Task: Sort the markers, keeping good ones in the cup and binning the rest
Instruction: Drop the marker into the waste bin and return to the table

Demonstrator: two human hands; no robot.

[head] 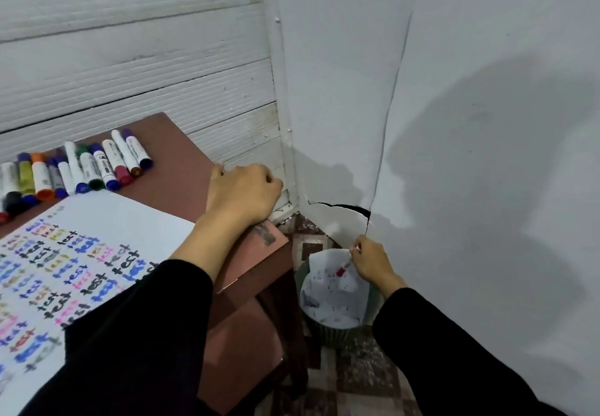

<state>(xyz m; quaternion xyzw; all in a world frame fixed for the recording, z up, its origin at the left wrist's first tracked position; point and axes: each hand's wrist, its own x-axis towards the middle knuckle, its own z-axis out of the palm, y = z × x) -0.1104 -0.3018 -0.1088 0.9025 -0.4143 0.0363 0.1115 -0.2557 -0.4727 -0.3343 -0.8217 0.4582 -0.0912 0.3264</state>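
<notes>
My right hand [370,261] grips a white marker with a red cap [344,268] and holds it over the bin [337,334], a ribbed green basket on the floor stuffed with crumpled scribbled paper. My left hand [242,193] rests with fingers curled on the far right edge of the brown table [181,172] and holds nothing. A row of several capped markers [81,169] in many colours lies at the table's back left. The cup is out of view.
A large white sheet [81,253] covered with coloured "test" scribbles lies on the table's left part. A white wall with a torn patch stands right behind the bin. Checkered floor tiles [350,383] lie beside the table leg.
</notes>
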